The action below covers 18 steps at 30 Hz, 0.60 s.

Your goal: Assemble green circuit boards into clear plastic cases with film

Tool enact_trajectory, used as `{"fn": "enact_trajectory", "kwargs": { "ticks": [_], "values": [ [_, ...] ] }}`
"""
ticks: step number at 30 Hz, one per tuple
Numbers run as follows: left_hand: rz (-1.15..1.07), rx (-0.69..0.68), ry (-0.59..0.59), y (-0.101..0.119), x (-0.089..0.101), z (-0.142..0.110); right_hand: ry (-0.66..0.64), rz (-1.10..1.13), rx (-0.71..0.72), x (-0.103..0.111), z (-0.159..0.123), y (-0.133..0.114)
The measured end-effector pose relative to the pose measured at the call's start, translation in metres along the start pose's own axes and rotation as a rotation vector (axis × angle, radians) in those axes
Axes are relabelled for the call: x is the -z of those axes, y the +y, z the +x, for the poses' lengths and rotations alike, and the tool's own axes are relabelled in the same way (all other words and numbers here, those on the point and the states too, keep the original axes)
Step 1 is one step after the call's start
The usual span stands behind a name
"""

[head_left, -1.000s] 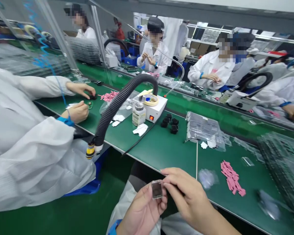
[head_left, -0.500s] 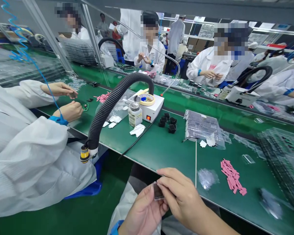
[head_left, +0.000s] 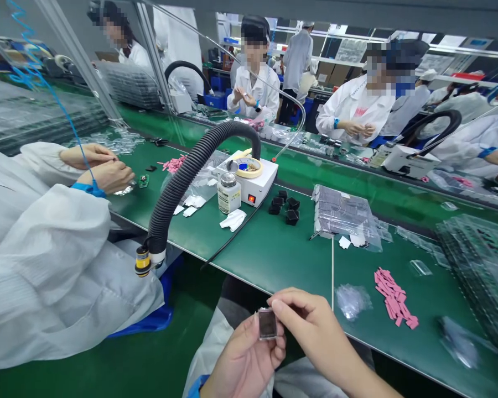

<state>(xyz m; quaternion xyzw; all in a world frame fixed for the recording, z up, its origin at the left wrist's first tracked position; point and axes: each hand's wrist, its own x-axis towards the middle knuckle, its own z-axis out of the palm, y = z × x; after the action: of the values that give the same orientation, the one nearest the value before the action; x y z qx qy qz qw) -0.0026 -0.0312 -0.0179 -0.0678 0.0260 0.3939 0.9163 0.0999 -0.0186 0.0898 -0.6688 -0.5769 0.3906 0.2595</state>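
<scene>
At bottom centre, the left hand (head_left: pixel 243 359) and right hand (head_left: pixel 315 326) pinch a small dark square part in a clear frame (head_left: pixel 268 323) together beside the green table (head_left: pixel 282 260); a slipping grip could drop it.

Small part (head_left: pixel 268 323) between both hands (head_left: pixel 243 356) (head_left: pixel 315 331)
</scene>
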Motion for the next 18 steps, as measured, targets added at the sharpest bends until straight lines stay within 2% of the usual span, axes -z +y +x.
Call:
{"fn": "enact_trajectory", "kwargs": {
  "ticks": [2,8,14,16,18],
  "values": [
    [0.004,-0.004,-0.008,-0.001,0.000,0.000,-0.007,0.046,-0.049,-0.002,-0.001,-0.002],
    [0.037,-0.005,-0.018,-0.001,-0.001,0.000,-0.026,0.087,-0.067,-0.003,-0.002,-0.004],
    [0.042,-0.002,0.055,-0.002,0.002,0.001,-0.033,0.163,-0.133,-0.005,-0.002,0.001],
    [0.026,0.021,0.072,0.001,0.004,0.002,0.032,0.030,-0.049,0.011,0.004,0.009],
    [-0.002,0.077,0.082,0.006,0.004,0.004,0.227,-0.333,0.097,0.044,0.016,0.020]
  ]
}}
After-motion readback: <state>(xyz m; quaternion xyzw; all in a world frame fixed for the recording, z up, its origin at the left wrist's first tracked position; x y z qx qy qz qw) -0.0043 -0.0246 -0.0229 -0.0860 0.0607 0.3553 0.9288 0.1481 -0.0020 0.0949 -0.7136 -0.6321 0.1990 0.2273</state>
